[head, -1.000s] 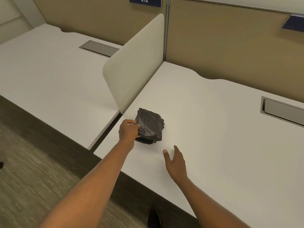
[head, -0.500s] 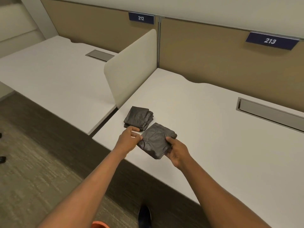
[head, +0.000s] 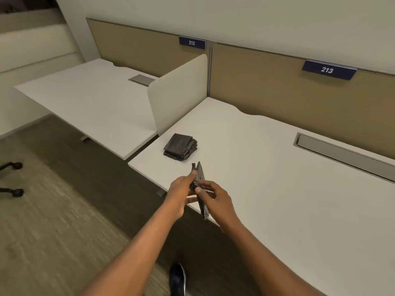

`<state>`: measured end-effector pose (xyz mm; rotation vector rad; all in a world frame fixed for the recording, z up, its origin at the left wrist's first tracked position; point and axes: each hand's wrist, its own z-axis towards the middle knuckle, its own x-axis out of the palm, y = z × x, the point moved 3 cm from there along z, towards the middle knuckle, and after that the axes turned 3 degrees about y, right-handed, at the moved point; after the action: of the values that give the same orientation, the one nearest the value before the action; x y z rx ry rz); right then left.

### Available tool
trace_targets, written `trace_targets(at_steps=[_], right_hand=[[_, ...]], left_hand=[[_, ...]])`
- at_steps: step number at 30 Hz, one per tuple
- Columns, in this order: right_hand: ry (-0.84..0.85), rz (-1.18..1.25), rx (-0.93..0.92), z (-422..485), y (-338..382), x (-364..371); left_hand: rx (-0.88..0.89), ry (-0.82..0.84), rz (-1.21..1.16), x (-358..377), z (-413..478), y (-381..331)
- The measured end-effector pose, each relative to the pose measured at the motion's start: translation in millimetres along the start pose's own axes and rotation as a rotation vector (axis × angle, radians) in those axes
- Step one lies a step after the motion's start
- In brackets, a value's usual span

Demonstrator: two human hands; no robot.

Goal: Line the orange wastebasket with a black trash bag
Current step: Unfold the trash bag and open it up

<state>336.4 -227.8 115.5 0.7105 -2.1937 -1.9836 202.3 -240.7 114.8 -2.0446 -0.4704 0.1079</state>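
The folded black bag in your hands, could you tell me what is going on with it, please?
A person stands at the white desk under sign 213, holding one folded black trash bag edge-on between both hands. The left hand and the right hand pinch it by the fingertips, apparently to start opening it. The stack of folded bags lies on the desk beyond the hands. No orange wastebasket shows in this view.

Dim, even overhead light w/ soft shadows, slight blur, wide-angle edge bending.
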Motion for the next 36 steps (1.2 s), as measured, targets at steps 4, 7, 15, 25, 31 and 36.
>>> trace_targets(at_steps=[4, 7, 15, 25, 31, 36], right_hand=[[0.014, 0.016, -0.005, -29, 6, 6], [-0.009, 0.043, 0.025, -39, 9, 15], [-0.014, -0.022, 0.072, -55, 18, 54], [-0.057, 0.393, 0.361, -91, 33, 130], [-0.074, 0.752, 0.466, -112, 49, 176], [-0.072, 0.764, 0.467, -119, 59, 198]], left_hand=[[0.000, -0.053, -0.062, -14, -26, 12], [-0.010, -0.045, -0.106, -26, -42, 18], [0.021, 0.013, -0.117, -71, -72, 27], [0.003, -0.277, -0.378, -221, -113, 56], [-0.024, -0.368, -0.441, -298, -146, 74], [-0.008, -0.365, -0.496, -334, -166, 69]])
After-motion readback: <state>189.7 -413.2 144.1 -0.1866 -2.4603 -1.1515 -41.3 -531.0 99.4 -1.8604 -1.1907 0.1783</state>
